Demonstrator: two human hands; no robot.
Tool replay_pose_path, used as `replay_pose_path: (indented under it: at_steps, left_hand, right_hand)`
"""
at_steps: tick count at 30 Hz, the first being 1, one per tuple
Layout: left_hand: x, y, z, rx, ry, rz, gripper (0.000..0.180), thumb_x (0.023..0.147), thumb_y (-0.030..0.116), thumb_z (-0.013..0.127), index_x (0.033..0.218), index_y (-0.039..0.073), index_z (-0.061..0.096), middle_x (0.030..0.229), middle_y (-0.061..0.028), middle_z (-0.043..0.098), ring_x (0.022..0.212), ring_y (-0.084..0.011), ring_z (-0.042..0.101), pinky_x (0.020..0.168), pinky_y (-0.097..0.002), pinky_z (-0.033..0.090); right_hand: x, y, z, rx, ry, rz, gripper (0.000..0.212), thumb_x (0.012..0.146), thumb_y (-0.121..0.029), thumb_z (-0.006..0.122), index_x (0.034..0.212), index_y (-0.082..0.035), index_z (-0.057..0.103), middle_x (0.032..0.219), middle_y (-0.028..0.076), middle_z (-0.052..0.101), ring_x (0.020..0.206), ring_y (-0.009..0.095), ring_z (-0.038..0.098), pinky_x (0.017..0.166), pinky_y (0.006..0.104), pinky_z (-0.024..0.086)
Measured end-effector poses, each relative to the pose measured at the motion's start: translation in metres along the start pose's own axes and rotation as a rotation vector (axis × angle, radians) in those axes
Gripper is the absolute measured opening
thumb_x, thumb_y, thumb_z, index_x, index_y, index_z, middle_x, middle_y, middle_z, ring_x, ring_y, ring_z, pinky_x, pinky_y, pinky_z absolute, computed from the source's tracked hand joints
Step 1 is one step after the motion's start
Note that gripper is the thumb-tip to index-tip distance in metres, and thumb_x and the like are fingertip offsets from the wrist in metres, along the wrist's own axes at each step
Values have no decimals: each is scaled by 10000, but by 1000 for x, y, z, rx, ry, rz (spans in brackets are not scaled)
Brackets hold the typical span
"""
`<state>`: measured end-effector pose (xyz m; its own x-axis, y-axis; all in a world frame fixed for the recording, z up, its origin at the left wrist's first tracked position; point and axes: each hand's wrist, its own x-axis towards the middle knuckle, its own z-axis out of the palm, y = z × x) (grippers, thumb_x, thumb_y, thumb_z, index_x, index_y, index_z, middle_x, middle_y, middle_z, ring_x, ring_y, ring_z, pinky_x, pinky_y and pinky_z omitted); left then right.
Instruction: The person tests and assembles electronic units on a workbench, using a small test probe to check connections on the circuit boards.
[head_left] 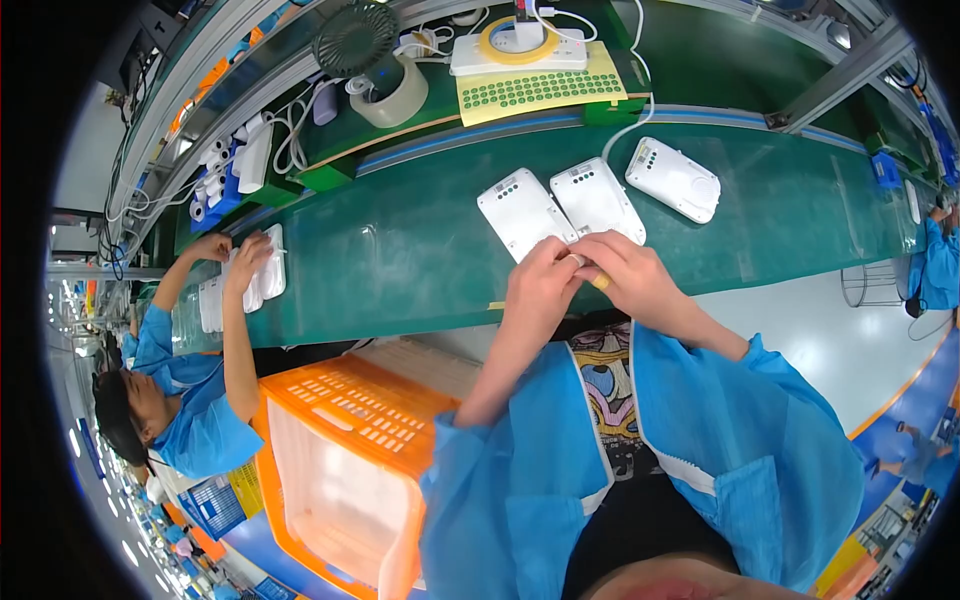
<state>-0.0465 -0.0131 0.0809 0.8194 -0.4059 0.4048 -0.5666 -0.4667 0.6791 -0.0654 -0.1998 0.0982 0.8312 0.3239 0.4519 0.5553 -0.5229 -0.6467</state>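
Observation:
My left hand [540, 285] and my right hand [632, 278] meet over the near ends of two white rectangular devices. The fingers of both are closed, tips pressed together around something small and whitish that I cannot make out. A yellow cover sits on one finger of the right hand. The left white device [518, 208] lies tilted on the green bench, its near end partly behind my fingers. Beside it lies the middle white device [597, 198], with a white cable running to its far end. Apart from both, the right white device [675, 181] rests at an angle.
On the raised shelf are a yellow sheet of green round stickers [545, 88], a power strip [465, 56], a tape roll [395, 100] and a fan [357, 40]. An orange crate [350, 400] stands at left, near a co-worker [200, 380] handling white devices [268, 270].

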Motion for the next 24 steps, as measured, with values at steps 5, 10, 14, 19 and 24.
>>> replay_pose_path:
  at_steps: [5,10,14,19,24]
  left_hand:
    - [2,-9,6,-284,-10,-96,201,802,-65,768,958,-4,656,1011,-131,637,890,-303,694,701,-389,576]
    - [11,-15,-2,-150,161,-83,418,802,-21,816,1140,-1,571,1055,-153,622,964,-335,685,784,-398,570]
    - [20,-35,-11,236,230,18,704,754,285,918,1303,29,561,1407,-196,517,1373,-429,480,1132,-617,394]
    - [3,-54,-4,355,9,-145,980,686,485,927,1458,37,523,1585,-230,392,1519,-492,284,1182,-705,264]
    - [-13,-50,-1,247,40,-63,961,681,475,932,1435,15,554,1591,-274,384,1515,-513,290,1186,-675,294]
  right_hand:
    - [6,8,-1,94,-30,103,311,907,-108,757,1209,-57,704,978,142,706,868,345,710,735,404,587]
    - [4,14,-6,72,-46,151,215,911,-71,742,1122,-31,734,949,150,716,816,354,713,721,416,577]
    - [9,30,1,-30,74,159,144,927,-10,709,1068,-10,734,945,149,726,830,351,711,715,404,567]
    - [15,35,13,-44,3,212,88,916,-35,721,1000,-12,714,960,149,705,834,363,700,712,426,561]
    - [17,36,21,-107,-18,195,66,898,-52,739,936,-23,694,922,130,688,795,347,698,683,422,558]
